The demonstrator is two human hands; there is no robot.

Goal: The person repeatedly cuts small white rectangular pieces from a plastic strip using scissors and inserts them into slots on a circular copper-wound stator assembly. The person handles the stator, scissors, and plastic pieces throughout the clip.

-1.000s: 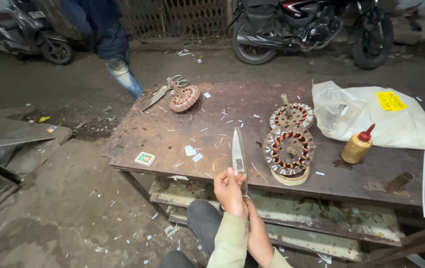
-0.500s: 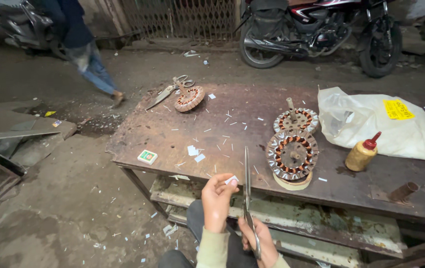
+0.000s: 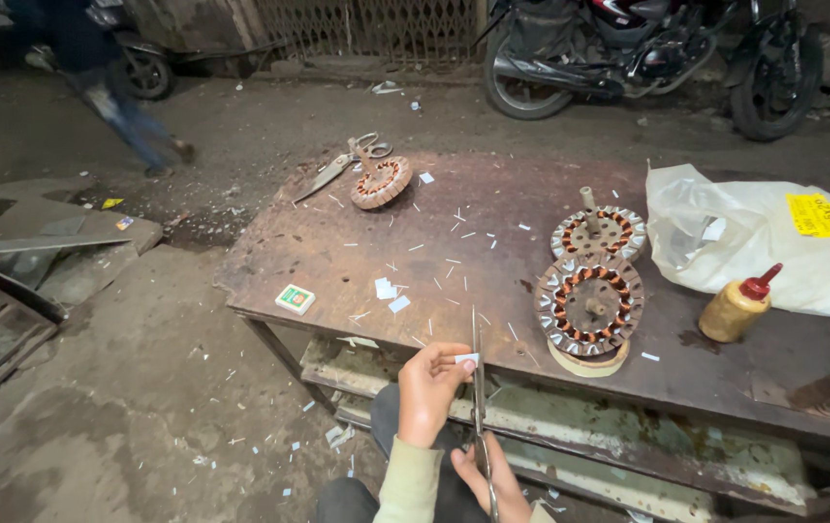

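The scissors point(image 3: 478, 387) were long and slim, of grey metal, held nearly upright with the narrow blades pointing away from the person, the tip reaching over the near edge of the counter point(image 3: 337, 242). Their handle end sat low, at the bottom of the view. A small white slip of paper point(image 3: 466, 359) lay pinched against the blades, flat, pale and roughly rectangular.

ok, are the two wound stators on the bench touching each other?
Cannot tell. In the head view the near stator overlaps the far stator at their rims; no gap shows.
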